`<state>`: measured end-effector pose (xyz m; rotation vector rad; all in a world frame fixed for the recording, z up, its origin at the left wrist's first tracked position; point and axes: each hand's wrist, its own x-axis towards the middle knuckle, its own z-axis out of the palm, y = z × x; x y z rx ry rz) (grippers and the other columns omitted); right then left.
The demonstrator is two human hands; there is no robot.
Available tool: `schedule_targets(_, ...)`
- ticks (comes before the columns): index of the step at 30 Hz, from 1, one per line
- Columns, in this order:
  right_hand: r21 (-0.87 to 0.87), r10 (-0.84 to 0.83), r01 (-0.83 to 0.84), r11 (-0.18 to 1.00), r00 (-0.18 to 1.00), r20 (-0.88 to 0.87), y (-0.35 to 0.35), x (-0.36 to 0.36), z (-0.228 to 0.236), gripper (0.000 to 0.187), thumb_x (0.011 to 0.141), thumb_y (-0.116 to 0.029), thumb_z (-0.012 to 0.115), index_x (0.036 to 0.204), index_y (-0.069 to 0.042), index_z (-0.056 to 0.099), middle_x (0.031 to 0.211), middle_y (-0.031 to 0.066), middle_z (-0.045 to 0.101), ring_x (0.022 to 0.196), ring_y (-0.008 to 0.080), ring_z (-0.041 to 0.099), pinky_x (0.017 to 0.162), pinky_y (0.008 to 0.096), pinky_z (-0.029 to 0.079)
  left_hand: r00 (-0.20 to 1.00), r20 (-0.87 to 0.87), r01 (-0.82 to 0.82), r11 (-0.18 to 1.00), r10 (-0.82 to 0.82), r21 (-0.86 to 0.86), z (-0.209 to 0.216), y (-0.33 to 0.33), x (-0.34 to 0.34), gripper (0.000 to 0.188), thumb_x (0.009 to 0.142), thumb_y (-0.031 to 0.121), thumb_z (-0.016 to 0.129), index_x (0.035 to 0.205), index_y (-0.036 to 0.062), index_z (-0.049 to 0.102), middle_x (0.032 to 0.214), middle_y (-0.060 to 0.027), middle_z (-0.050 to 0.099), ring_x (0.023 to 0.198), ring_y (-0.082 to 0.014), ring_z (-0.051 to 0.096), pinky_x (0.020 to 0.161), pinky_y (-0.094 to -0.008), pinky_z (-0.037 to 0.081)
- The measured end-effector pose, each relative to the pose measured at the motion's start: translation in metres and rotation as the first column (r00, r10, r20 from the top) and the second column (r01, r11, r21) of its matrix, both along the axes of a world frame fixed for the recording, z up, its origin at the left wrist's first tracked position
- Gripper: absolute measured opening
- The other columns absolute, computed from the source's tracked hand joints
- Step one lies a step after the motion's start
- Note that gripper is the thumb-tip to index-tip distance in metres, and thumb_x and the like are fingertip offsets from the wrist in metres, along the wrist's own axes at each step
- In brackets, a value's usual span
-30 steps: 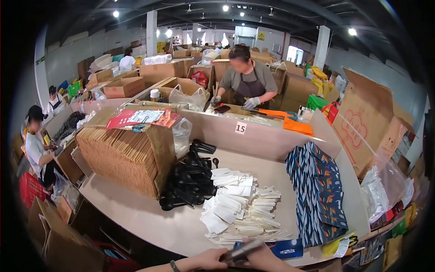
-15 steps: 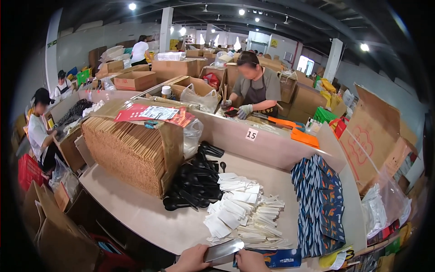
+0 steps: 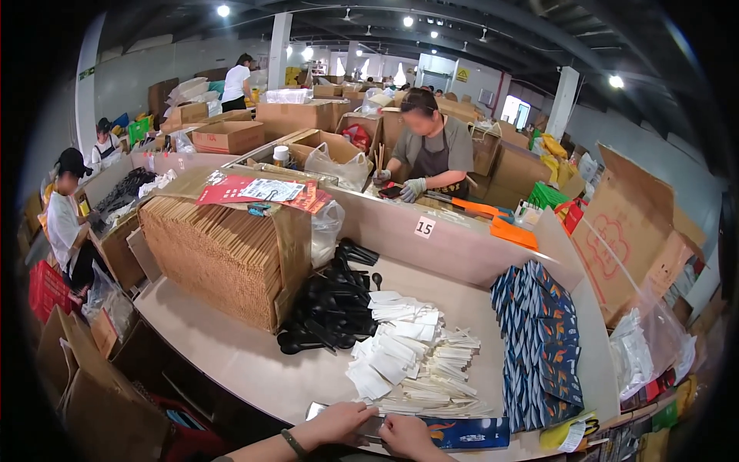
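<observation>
At the near table edge, my left hand (image 3: 345,423) is closed over a shiny silver strip (image 3: 314,410), whose end sticks out on its left side. My right hand (image 3: 408,436) is curled close beside it; what its fingers hold is hidden. A dark blue printed packet (image 3: 471,433) lies flat just right of the right hand. Beyond my hands are loose white paper packets (image 3: 389,358) and thin pale wrapped sticks (image 3: 446,369). Black plastic spoons (image 3: 327,308) form a heap behind them to the left. Overlapping rows of blue packets (image 3: 543,346) stand on the right.
A carton of tightly stacked brown strips (image 3: 212,262) takes up the table's left. A low partition (image 3: 462,239) closes the back. Behind it a gloved co-worker (image 3: 431,146) works. A yellow package (image 3: 566,433) sits at the right front edge; an open carton (image 3: 627,231) stands beyond.
The left hand has moved up over the silver strip, now mostly covered. The right hand has shifted slightly left, and more of my left forearm shows.
</observation>
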<state>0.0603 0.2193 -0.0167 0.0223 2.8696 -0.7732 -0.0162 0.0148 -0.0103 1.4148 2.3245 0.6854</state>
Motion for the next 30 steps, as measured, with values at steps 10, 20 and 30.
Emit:
schedule_targets(10,0.006,-0.084,0.084,0.996,0.994,-0.063,0.123,-0.054,0.026,0.023,0.084,-0.028,0.071,0.093,-0.007,0.07,0.091,0.0115,0.069,0.09,0.0301,0.067,0.079,0.041,0.053,0.957,-0.053,-0.264,0.935,0.284,0.236,-0.006,-0.013,-0.006,0.058,0.084,0.042,0.077,0.124,0.0031,0.064,0.122,-0.0175,0.064,0.11,-0.0365,0.062,0.093,-0.0427,0.051)
schedule_targets(20,0.001,-0.163,0.167,0.986,0.964,-0.209,0.126,-0.034,0.032,0.021,0.089,-0.027,0.064,0.087,-0.007,0.07,0.09,0.0149,0.069,0.087,0.0366,0.066,0.078,0.0454,0.053,0.933,-0.05,-0.335,0.91,0.357,0.245,-0.001,-0.025,-0.004,0.045,0.083,0.029,0.077,0.118,0.0029,0.065,0.118,-0.0184,0.065,0.104,-0.0386,0.064,0.09,-0.0429,0.053)
schedule_targets(30,-0.056,-0.27,0.27,0.961,0.883,-0.384,0.138,-0.034,0.042,0.033,0.091,-0.009,0.06,0.123,-0.005,0.057,0.09,0.0195,0.064,0.086,0.0397,0.064,0.076,0.0445,0.052,0.891,-0.063,-0.432,0.884,0.449,0.18,0.029,-0.046,-0.02,0.035,0.078,0.016,0.074,0.108,0.0017,0.065,0.11,-0.0187,0.065,0.098,-0.0405,0.063,0.086,-0.0442,0.053)
